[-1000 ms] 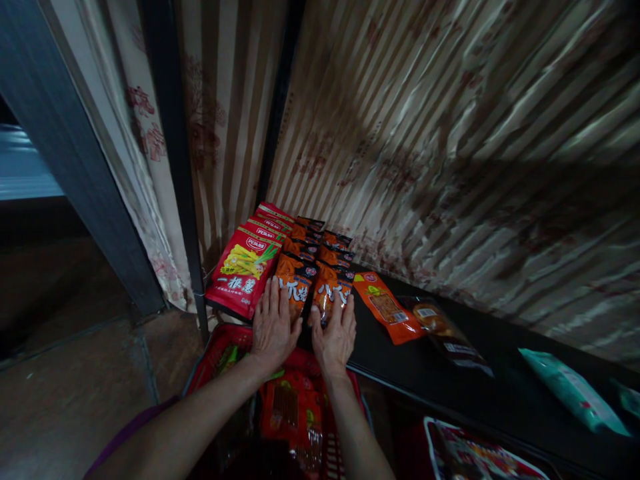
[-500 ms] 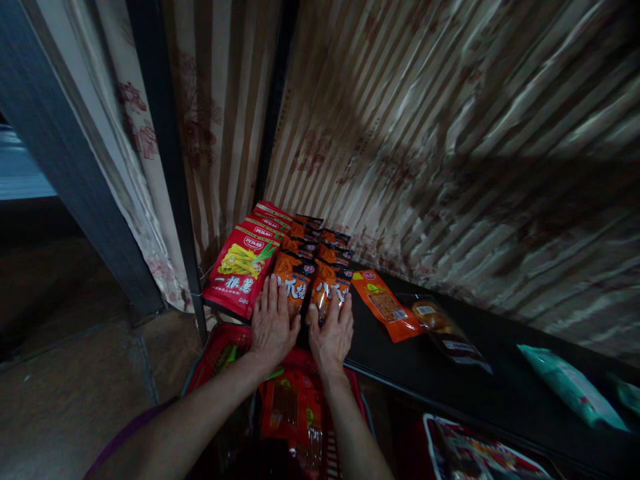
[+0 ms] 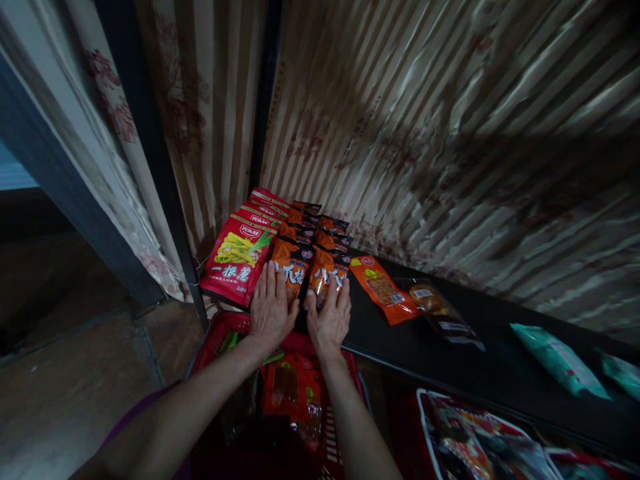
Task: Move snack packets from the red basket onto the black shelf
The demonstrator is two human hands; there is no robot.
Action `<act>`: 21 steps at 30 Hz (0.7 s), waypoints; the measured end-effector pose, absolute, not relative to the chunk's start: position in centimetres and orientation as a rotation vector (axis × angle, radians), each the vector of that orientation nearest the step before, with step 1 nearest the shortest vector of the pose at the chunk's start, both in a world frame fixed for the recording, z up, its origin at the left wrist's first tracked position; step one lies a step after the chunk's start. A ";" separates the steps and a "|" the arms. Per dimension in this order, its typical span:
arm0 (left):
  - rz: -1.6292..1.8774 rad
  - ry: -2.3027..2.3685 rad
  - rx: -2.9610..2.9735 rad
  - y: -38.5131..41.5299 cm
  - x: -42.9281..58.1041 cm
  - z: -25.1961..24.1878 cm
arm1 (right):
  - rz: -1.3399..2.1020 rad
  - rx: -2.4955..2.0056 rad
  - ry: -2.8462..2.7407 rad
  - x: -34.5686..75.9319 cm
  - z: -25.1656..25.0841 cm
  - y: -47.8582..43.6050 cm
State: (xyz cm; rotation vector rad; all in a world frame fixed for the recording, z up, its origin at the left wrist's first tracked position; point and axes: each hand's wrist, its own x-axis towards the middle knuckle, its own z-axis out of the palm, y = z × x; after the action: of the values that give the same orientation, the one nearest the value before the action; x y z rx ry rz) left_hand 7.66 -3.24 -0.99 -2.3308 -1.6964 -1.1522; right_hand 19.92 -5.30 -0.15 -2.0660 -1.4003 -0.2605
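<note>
My left hand [image 3: 273,307] lies flat with fingers stretched over the lower end of an orange and black snack packet [image 3: 291,257]. Beside it, my right hand [image 3: 329,317] rests open, fingers spread, on a second orange and black snack packet [image 3: 327,263]. More packets of the same kind overlap in two rows behind these. Left of them, red snack bags [image 3: 243,253] printed with yellow sticks and green onion lean in an overlapping row. All of them lie on a black shelf [image 3: 370,337]. Both hands cover the packets' lower edges.
Below my arms stands a red basket [image 3: 220,327] holding orange packets. On the shelf to the right lie an orange packet [image 3: 385,290], a brown clear packet [image 3: 443,310] and green packets [image 3: 557,360]. Another basket [image 3: 425,420] sits lower right. A dark post [image 3: 165,160] and curtain [image 3: 400,133] border the shelf.
The view has shifted slightly, showing more of the lower-right basket. Both hands stay flat on the same orange and black packets, which look unmoved.
</note>
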 end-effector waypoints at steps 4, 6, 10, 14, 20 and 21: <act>-1.187 -1.679 -2.342 -3.1 7.6 -1.2 | -0.225 -2.068 -1.398 20.0 -0.1 -5.5; -1.208 -1.671 -2.349 -3.1 7.6 -1.2 | -0.218 -2.065 -1.401 20.0 -0.2 -5.6; -1.216 -1.655 -2.373 -3.1 7.4 -1.2 | -0.229 -2.070 -1.397 20.0 -0.2 -5.7; -1.210 -1.653 -2.389 -3.0 7.2 -1.2 | -0.187 -2.091 -1.389 19.6 0.1 -5.8; -1.219 -1.647 -2.378 -3.0 7.1 -1.2 | -0.074 -2.145 -1.237 19.5 1.3 -5.7; -1.210 -1.651 -2.377 -3.0 7.1 -1.2 | -0.050 -2.154 -1.202 19.6 1.6 -5.6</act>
State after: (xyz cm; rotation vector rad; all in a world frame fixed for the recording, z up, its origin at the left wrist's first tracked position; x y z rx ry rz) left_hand 7.08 -3.02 -1.21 -2.3771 -1.6506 -1.2103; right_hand 19.58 -5.62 1.64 -2.1536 -1.2016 -0.0501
